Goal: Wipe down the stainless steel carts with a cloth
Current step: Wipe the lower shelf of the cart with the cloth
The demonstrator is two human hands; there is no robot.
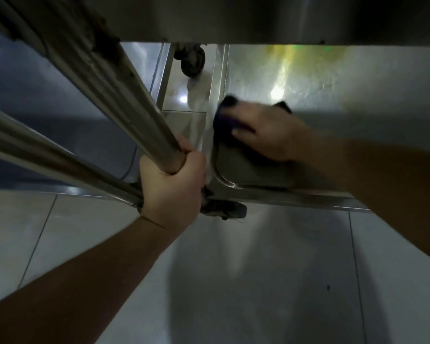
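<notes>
- The left hand (pixel 170 184) gripped the cart's upright post (pixel 124 95), a firm holding point.
- The right hand (pixel 263 130) pressed a soft, dark cloth (pixel 225 117) on the lower shelf (pixel 333 78), likely slick steel, near its corner.
- A caster (pixel 224 209) stood below.

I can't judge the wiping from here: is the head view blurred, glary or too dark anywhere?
Head view: the right hand and dark cloth are motion-blurred; glare streaks the lower shelf beyond them; the upper shelf's underside is in deep shadow; the left hand on the cart post is sharp; wide-angle bending shows at the edges.
</notes>
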